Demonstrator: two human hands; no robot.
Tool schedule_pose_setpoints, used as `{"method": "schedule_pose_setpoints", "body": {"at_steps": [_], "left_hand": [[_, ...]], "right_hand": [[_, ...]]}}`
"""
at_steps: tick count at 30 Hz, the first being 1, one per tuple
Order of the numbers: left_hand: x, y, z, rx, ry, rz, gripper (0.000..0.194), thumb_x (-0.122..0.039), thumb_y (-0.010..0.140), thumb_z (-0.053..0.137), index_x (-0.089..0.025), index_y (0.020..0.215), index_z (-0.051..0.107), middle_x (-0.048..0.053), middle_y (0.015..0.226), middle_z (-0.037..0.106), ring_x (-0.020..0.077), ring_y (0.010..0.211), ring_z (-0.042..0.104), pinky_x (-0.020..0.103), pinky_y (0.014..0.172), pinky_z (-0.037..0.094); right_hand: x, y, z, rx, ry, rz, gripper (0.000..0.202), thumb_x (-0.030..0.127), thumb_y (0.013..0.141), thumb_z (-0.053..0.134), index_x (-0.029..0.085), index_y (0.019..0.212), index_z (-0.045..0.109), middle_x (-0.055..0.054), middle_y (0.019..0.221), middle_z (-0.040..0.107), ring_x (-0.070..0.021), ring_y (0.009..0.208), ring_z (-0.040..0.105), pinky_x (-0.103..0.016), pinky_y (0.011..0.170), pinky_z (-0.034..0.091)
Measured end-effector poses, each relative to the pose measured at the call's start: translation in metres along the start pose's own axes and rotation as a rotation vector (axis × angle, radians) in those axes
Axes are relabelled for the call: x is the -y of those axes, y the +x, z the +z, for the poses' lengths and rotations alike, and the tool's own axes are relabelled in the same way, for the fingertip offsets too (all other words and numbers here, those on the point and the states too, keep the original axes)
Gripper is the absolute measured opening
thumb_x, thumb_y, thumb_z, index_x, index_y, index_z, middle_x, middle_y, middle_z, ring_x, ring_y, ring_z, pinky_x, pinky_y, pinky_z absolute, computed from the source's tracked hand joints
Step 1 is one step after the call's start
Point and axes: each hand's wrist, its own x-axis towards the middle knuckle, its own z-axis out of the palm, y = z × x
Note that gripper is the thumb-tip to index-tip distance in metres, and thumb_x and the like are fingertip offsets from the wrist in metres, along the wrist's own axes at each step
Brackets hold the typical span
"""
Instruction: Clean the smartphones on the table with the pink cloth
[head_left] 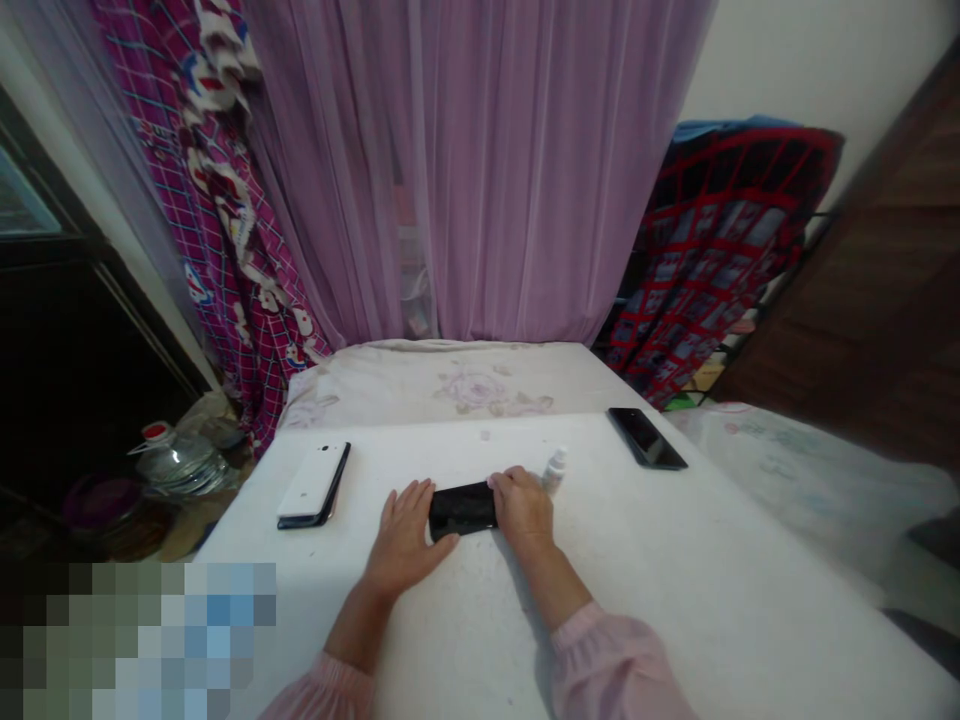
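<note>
Here we are at the white tabletop [480, 640], and both hands are on the black phone [463, 508], which lies crosswise near the middle, its long sides running left to right. The left hand [405, 535] is open at the phone's left end, fingers fairly close together reaching to the far corner, thumb stretched well away from them to the near corner. Over on the right, the right hand [523, 508] has its fingers bent and bunched on the phone's right end; whether they pinch anything there, I cannot tell. Just beside that hand, on its far right side, there's a small pale bottle [555, 472]. Out to the left lies a stack of phones [313, 485], a white one on top with a dark edge showing beneath, and at the far right another dark phone [647, 438], lying flat and well apart from the hands. Beyond them, a floral cloth [480, 385] covers the far end, and purple curtains [495, 170] hang behind it. To the left, a magenta checked fabric [247, 250] with cartoon figures drops past a clear jug [184, 462] with a red cap; to the right hangs a red-and-dark patterned cloth [705, 250], beside a brown wooden panel [870, 270].
</note>
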Motion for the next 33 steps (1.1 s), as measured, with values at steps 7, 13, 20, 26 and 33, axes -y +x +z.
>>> {"method": "schedule_pose_setpoints", "body": {"at_steps": [7,13,20,26,33], "left_hand": [[-0.001,0.005,-0.006,0.044,-0.010,-0.008,0.068,-0.044,0.082,0.059,-0.017,0.142,0.038,0.013,0.150,0.040,0.0297,0.142,0.030,0.055,0.117,0.015],[0.002,0.009,-0.007,0.072,-0.016,0.013,0.070,-0.043,0.080,0.062,-0.019,0.141,0.038,0.013,0.151,0.039,0.0296,0.143,0.028,0.055,0.116,0.015],[0.003,0.010,-0.011,0.128,-0.043,0.002,0.071,-0.049,0.080,0.062,-0.018,0.140,0.039,0.013,0.152,0.037,0.0302,0.143,0.026,0.055,0.117,0.014],[0.016,0.003,-0.018,0.189,-0.100,0.083,0.072,-0.050,0.076,0.066,-0.021,0.138,0.043,0.013,0.152,0.038,0.0314,0.143,0.027,0.055,0.117,0.015],[-0.019,-0.008,-0.023,0.171,-0.092,0.136,0.086,-0.056,0.075,0.068,-0.022,0.146,0.032,0.015,0.154,0.033,0.0372,0.143,0.024,0.067,0.113,0.005]], "right_hand": [[0.025,-0.004,0.008,0.002,-0.002,-0.100,0.020,0.022,0.091,0.055,0.026,0.087,0.074,-0.004,0.086,0.066,-0.0160,0.077,0.056,-0.027,0.064,0.036],[0.049,-0.007,0.011,0.060,0.079,-0.210,0.020,0.025,0.092,0.054,0.028,0.089,0.074,-0.002,0.087,0.067,-0.0159,0.080,0.057,-0.027,0.069,0.037],[0.005,-0.016,-0.006,0.024,0.008,-0.033,0.019,0.025,0.091,0.056,0.025,0.088,0.074,-0.003,0.085,0.067,-0.0163,0.079,0.058,-0.027,0.064,0.037],[-0.017,-0.050,-0.019,-0.013,0.090,-0.017,0.021,0.023,0.092,0.053,0.025,0.085,0.073,-0.001,0.082,0.066,-0.0141,0.076,0.060,-0.024,0.063,0.037],[-0.017,-0.071,-0.029,-0.048,0.164,-0.077,0.028,0.026,0.094,0.046,0.025,0.085,0.072,-0.001,0.080,0.065,-0.0114,0.069,0.059,-0.022,0.059,0.037]]}}
